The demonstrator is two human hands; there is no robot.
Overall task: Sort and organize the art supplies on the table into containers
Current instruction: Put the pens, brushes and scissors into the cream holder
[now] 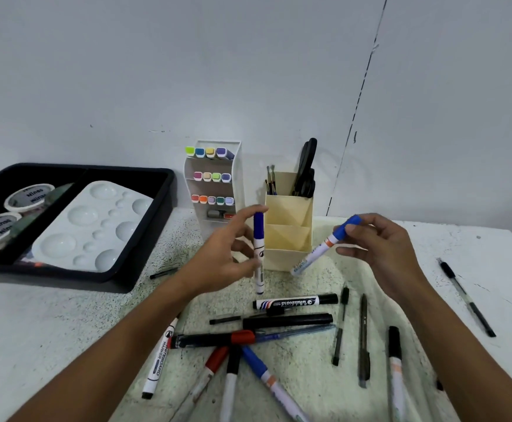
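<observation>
i see the speckled table (75, 312) first, running wall to wall under everything. on its far left sits a black tray (145, 263) holding a white paint palette (90, 226) and, in the compartment left of it, two round white tubs (11, 214). at the back middle stands a white marker rack (237, 178) with rows of coloured caps facing me, and just right of it a cream paper organizer (288, 236) with stepped compartments; black scissors (307, 169) and a few thin brushes (270, 179) stand in its rear slots.

my left hand (218, 257) is raised just left of the organizer and pinches a dark-blue-capped marker (259, 248) between thumb and fingertips, held upright, cap up. my right hand (382, 248) is raised to the organizer's right and grips a light-blue-capped marker (324, 246) by the cap end, tilted so its tail points down towards the organizer's base.

below both hands a loose pile of pens and markers (248, 336) lies crossed on the table: a black whiteboard marker (294, 302) lies nearest the organizer, with red-, blue- and black-capped ones nearer me. a slim black pen (467, 300) lies well apart at the right, and another small one (163, 273) near the tray's corner.
</observation>
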